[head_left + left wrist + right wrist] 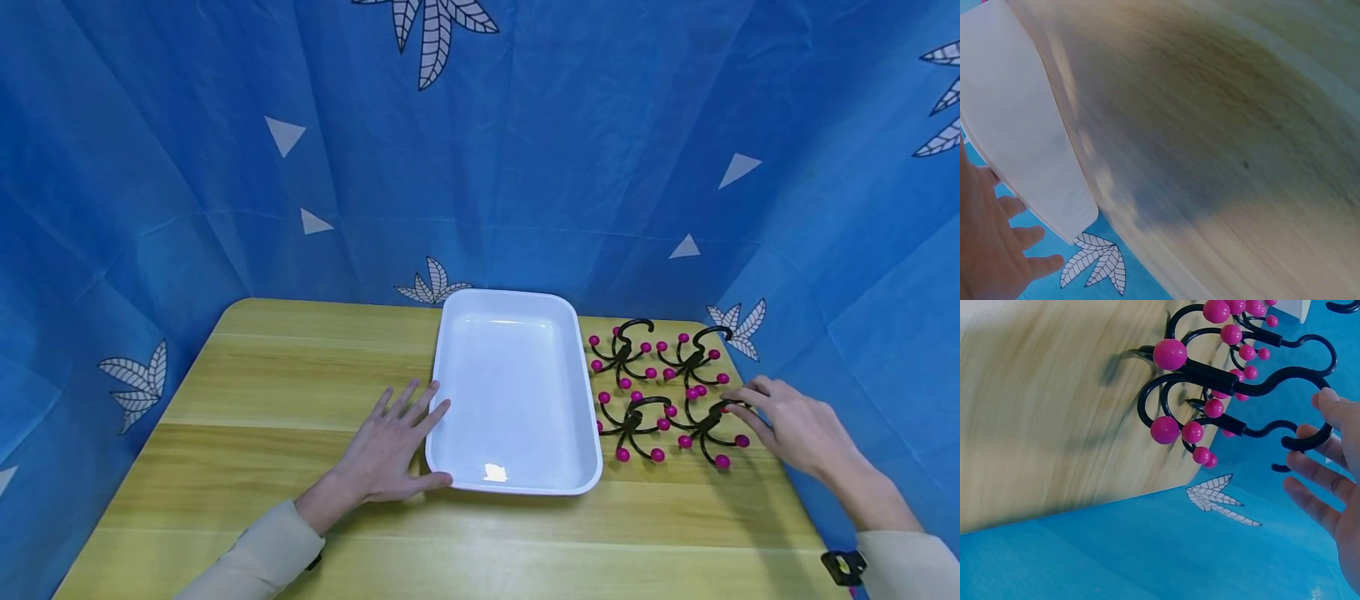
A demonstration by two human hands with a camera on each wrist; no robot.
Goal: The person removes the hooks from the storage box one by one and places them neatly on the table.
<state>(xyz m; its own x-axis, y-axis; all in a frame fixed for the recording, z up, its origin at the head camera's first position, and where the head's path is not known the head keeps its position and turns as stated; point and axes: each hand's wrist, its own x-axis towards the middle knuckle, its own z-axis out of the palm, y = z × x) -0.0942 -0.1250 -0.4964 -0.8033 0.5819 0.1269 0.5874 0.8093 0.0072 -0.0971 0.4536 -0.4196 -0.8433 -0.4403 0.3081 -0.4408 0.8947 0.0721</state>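
Observation:
A white rectangular tray (517, 392) stands in the middle of the wooden table. Fingers spread and straight, my left hand (386, 450) touches its left edge near the front corner. To the tray's right are several black hook hangers with curved arms and pink ball tips. My right hand (806, 425) pinches the curved top hook of the front right hanger (707, 425) between thumb and fingers. In the right wrist view this hanger (1210, 378) has its hook between the thumb and the fingers behind it. The left wrist view shows the tray's outer side (1019, 106) beside my fingers.
Beside the gripped hanger lies a front left hanger (632, 421). Behind them are a back left hanger (622, 354) and a back right hanger (692, 361), with arms close together. A blue curtain (525, 167) surrounds the table (300, 383) at back and sides.

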